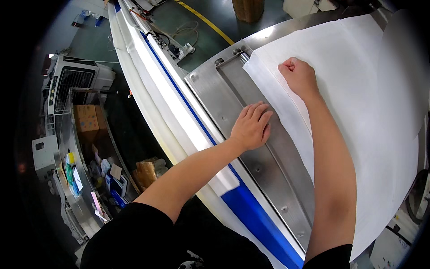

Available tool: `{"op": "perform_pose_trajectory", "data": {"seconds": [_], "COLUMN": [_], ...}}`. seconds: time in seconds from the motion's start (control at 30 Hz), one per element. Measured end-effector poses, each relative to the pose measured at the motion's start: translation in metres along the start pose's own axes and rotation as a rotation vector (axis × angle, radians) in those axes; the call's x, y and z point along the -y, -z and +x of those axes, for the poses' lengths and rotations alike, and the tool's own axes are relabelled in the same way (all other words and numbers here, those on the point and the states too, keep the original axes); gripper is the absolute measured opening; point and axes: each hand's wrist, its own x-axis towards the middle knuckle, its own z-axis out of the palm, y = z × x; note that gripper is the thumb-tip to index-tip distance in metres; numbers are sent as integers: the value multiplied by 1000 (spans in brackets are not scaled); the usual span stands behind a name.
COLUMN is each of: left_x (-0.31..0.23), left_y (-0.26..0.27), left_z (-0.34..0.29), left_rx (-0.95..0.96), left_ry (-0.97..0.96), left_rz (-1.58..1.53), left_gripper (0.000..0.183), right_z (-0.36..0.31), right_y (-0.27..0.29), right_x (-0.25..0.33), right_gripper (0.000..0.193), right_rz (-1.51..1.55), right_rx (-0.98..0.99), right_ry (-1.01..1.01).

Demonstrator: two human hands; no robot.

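A large white sheet (354,103) covers the right side of the metal machine, with its left edge lying along a steel bed (264,166). On the sheet near that edge, my right hand (299,77) is closed, fingers curled in; whatever they may hold is hidden. My left hand (253,125) rests over the steel bed just left of the sheet's edge, its fingers loosely stretched and holding nothing. A short shiny metal rod end (244,57) shows at the sheet's far corner.
A long white padded rail with a blue strip (251,215) runs along the machine's left side. At left are a white air cooler (80,78), a metal cart (67,134) with a cardboard box (87,122), and a brown package (148,172). A brown drum (247,10) stands beyond.
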Motion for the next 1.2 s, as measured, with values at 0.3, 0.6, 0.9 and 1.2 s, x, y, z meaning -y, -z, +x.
{"op": "perform_pose_trajectory", "data": {"seconds": [0.3, 0.6, 0.9, 1.2], "left_x": [1, 46, 85, 91], "left_y": [0, 20, 18, 28], "left_z": [-2, 74, 102, 98], "left_rx": [21, -170, -109, -94], "left_ry": [32, -7, -170, -214], "left_rz": [-6, 59, 221, 256], "left_gripper": [38, 50, 52, 44], "right_z": [4, 0, 3, 2], "right_y": [-9, -8, -10, -8], "right_x": [1, -3, -5, -3], "right_gripper": [19, 19, 19, 18], "right_rz": [-108, -154, -144, -199], "right_rx": [-41, -117, -137, -130], "right_ry": [-79, -80, -105, -92]}}
